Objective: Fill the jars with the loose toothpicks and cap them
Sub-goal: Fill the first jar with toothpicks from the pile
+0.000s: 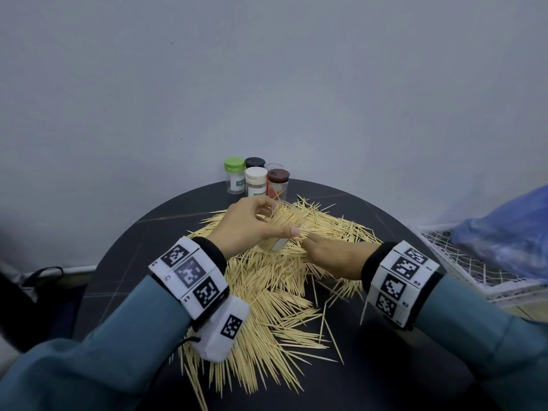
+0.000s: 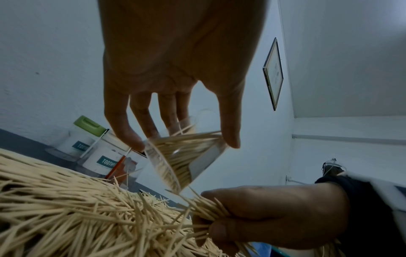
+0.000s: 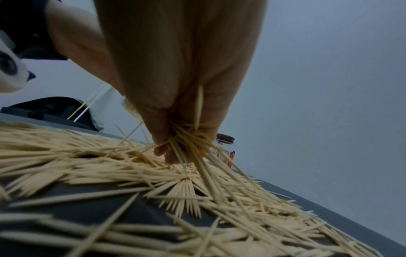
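Toothpicks [image 1: 267, 292] lay heaped across the round dark table [image 1: 118, 277]. Above the heap's far part the left hand [image 1: 249, 223] gripped a clear open jar [image 2: 186, 156], tilted and part-filled. Just right of it, the right hand [image 1: 335, 256] clutched a bunch of toothpicks [image 3: 189, 139]. Four capped jars [image 1: 255, 179] stood at the table's far edge.

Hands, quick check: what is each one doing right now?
Left hand: fingers curled round the clear jar, tilted and partly filled.
Right hand: fingers gripping a bundle of toothpicks at the pile.
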Demonstrator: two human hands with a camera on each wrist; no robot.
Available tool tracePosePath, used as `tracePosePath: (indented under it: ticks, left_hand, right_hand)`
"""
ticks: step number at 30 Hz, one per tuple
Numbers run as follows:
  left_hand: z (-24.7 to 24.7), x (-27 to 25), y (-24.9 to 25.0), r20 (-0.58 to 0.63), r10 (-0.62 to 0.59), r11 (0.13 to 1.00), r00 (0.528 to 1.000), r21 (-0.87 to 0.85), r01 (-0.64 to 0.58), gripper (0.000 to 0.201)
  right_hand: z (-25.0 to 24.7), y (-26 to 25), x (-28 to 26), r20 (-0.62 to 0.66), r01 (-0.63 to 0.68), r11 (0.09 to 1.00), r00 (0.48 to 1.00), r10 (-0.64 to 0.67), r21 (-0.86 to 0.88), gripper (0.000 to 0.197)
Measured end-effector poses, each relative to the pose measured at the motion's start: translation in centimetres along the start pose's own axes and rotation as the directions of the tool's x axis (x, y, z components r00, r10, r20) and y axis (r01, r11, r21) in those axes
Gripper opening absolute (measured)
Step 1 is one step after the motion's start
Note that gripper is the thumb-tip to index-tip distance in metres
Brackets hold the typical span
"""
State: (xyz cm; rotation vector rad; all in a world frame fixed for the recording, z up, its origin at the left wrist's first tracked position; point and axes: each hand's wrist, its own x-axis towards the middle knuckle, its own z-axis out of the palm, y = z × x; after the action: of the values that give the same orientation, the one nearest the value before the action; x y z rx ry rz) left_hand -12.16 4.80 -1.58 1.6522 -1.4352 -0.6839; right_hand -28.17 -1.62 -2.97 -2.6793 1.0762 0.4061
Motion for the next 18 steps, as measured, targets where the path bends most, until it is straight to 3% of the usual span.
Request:
tracePosePath:
  ticks: [4, 11, 14, 18]
  left_hand:
    - [-0.3, 0.1, -0.1, -0.013, -0.002, 1.000, 1.000, -0.015, 0.002, 0.066]
    - [-1.0, 0.2, 0.1, -0.055, 0.006, 0.997, 0.998, -0.079, -0.010, 0.059]
    - [-1.2, 0.3, 0.0, -0.090, 0.003, 0.995, 0.996, -0.099, -0.012, 0.059]
    - [-1.2, 0.4, -0.1, -0.077, 0.002, 0.993, 0.997, -0.119, -0.011, 0.075]
  right_hand:
    - [0.0, 0.3, 0.1, -0.012, 0.008, 1.000, 1.000, -0.008, 0.014, 0.006]
    - [-0.8, 0.5, 0.0, 0.014, 0.009, 0.981, 1.000, -0.012, 0.192, 0.030]
    - [-0.9, 1.2, 0.3, -0.037, 0.059, 0.958, 0.998, -0.051, 0.282, 0.017]
    - [-1.1, 2.2, 1.1, -0.142, 0.120, 0.792, 0.989, -0.042, 0.599, 0.018]
